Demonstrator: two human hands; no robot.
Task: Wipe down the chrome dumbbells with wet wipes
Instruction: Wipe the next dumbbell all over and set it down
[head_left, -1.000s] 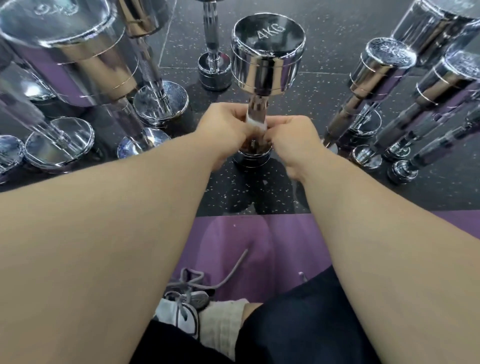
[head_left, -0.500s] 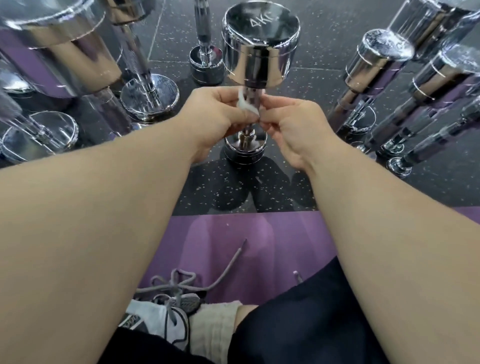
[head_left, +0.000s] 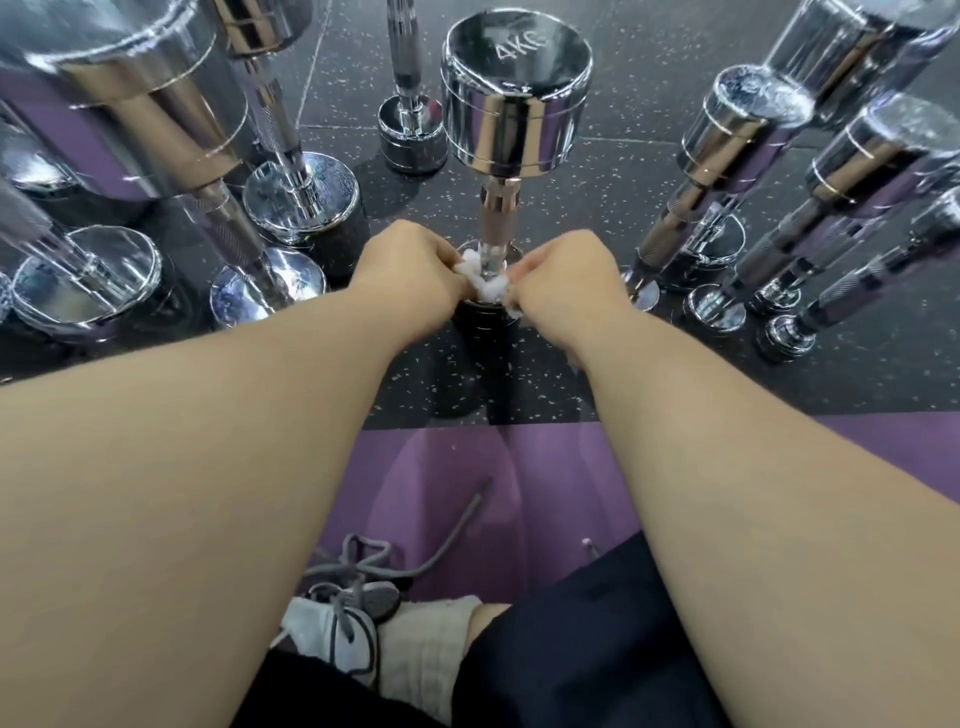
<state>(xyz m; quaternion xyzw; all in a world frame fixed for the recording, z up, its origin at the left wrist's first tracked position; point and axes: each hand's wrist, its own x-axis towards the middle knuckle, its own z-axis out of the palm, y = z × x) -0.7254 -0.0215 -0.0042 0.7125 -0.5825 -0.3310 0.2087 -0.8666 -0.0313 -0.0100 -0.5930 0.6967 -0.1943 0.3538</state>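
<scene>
Dumbbell marked 4KG stands upright at frame centre on the speckled floor; left hand and right hand each pinch the white wet wipe around its handle base; lower head mostly hidden

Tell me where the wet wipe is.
Centre of the head view: the wet wipe wraps the bottom of the handle of the 4KG dumbbell, pinched between left hand and right hand.

4KG dumbbell: chrome, upright on end, 12 o'clock.
Wet wipe: white, bunched round handle's foot.
Other dumbbells: chrome, on end, 9 and 3 o'clock.
</scene>
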